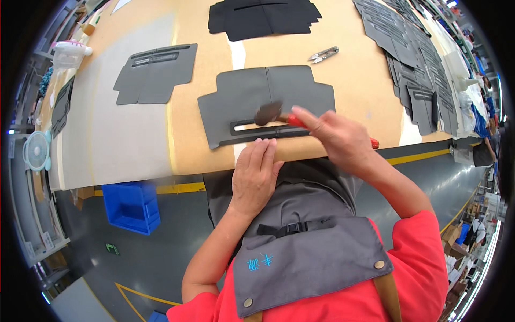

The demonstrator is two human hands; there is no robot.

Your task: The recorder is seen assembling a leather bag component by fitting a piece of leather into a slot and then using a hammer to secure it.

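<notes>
A grey cut panel point(247, 91) with notched corners and a long dark-framed slot lies flat on the table in front of me. My left hand point(255, 174) rests at its near edge, fingers stretched out and lying together, the fingertips on the rim below the slot. My right hand point(343, 139) is closed around the red handle of a hammer point(270, 114). The hammer's dark head, blurred by motion, is over the slot; whether it touches the panel I cannot tell.
Thread snips point(324, 54) lie beyond the panel, near a black panel point(263, 16). Another grey panel point(155, 75) is to the left. Overlapping stacked panels point(397, 48) cover the table's right side. Below the table's front edge, a blue bin point(131, 206) stands on the floor.
</notes>
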